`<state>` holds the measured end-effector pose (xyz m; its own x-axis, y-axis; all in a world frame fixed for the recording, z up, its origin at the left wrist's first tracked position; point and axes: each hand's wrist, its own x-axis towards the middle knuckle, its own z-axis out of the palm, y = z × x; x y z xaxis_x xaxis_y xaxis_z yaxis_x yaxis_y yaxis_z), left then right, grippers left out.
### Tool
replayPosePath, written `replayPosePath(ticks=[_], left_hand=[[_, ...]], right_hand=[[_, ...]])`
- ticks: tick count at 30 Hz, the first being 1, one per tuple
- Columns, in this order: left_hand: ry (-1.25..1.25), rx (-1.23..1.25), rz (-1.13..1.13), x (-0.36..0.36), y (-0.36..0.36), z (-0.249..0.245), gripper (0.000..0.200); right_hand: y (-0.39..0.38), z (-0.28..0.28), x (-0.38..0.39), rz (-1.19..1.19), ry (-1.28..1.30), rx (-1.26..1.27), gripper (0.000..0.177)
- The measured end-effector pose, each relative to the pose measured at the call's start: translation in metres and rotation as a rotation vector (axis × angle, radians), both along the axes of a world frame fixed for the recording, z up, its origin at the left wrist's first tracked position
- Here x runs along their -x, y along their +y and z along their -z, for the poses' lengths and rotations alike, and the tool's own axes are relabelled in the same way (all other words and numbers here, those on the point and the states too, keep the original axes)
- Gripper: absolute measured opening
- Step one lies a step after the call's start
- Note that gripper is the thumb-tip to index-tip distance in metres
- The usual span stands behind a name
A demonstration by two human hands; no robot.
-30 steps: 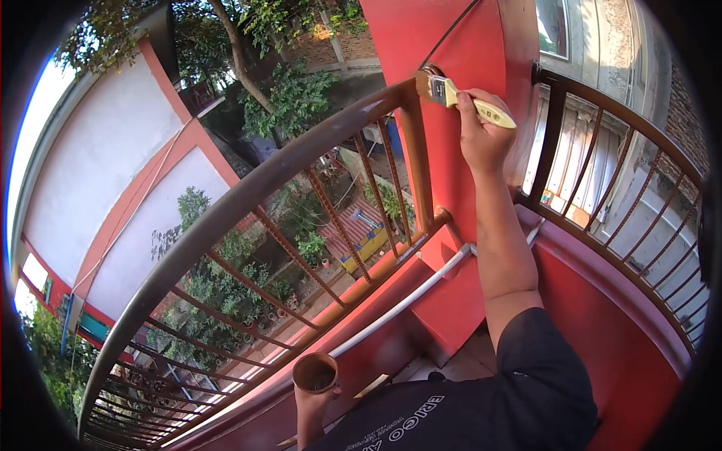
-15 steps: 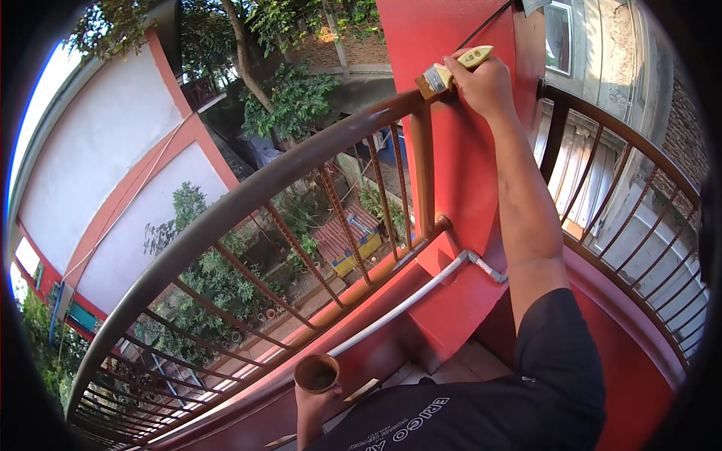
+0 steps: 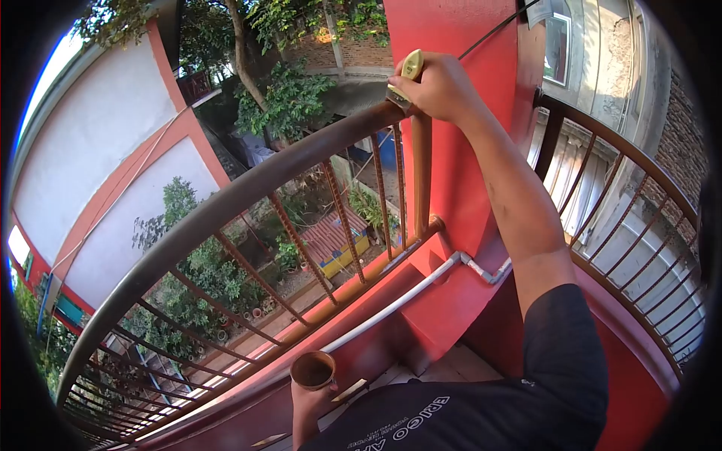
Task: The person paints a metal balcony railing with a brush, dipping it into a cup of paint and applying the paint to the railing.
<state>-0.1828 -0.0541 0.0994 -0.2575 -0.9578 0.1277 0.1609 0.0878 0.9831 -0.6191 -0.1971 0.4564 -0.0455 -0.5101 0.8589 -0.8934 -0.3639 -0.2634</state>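
Note:
My right hand [image 3: 442, 86] is closed around the pale yellow handle of a paintbrush [image 3: 412, 65]. The brush head meets the top of the brown handrail [image 3: 289, 161], near where it joins the post [image 3: 423, 161] by the red column; the hand partly hides the bristles. Low in the view, my left hand [image 3: 310, 402] grips a brown cup [image 3: 313, 370]. Its mouth faces up, and the inside looks dark brown; I cannot make out how full it is.
A white pipe [image 3: 398, 304] runs along the red ledge below the railing. The red column [image 3: 462, 173] stands behind my right arm. A second brown railing [image 3: 639, 143] curves along the right. Plants [image 3: 218, 274] and a white-walled building [image 3: 98, 113] lie beyond the balcony.
My right hand has shifted left with the paintbrush, and its handle has turned from slanting right to more upright. My left hand still holds the cup in about the same place.

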Motion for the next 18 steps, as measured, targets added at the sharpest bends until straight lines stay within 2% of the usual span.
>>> replayPosePath(ticks=[2,5,8,10,11,13,14,15,17,18], left_hand=[[-0.016,0.028,0.017,-0.001,-0.003,0.003,0.067],[0.032,-0.064,0.009,0.008,0.005,-0.019,0.066],[0.011,-0.093,0.035,0.000,0.008,-0.018,0.084],[0.045,-0.030,0.005,-0.003,0.009,-0.019,0.069],[0.061,-0.003,-0.009,-0.004,0.010,-0.019,0.062],[0.041,-0.030,-0.006,-0.011,0.009,-0.014,0.062],[0.027,-0.045,-0.004,-0.013,0.009,-0.012,0.062],[0.022,-0.051,-0.002,-0.013,0.008,-0.009,0.062],[0.003,-0.063,0.010,-0.016,0.007,-0.007,0.063],[0.017,-0.052,0.023,-0.017,0.006,-0.008,0.063]], right_hand=[[0.014,0.002,-0.032,-0.159,0.016,0.040,0.020],[0.022,0.006,-0.029,-0.541,-0.403,0.008,0.018],[0.004,0.033,0.020,-0.454,-0.560,0.060,0.015],[0.005,0.053,0.050,-0.284,-0.618,0.210,0.014],[0.001,0.061,0.046,-0.196,-0.523,0.334,0.013],[0.005,0.084,0.031,-0.014,-0.333,0.570,0.011],[0.016,0.087,0.000,0.074,-0.139,0.649,0.009],[0.018,0.097,-0.025,0.015,0.031,0.649,0.009],[0.032,0.118,-0.075,-0.168,0.034,0.540,0.012],[0.036,0.123,-0.086,-0.298,-0.066,0.541,0.011]])
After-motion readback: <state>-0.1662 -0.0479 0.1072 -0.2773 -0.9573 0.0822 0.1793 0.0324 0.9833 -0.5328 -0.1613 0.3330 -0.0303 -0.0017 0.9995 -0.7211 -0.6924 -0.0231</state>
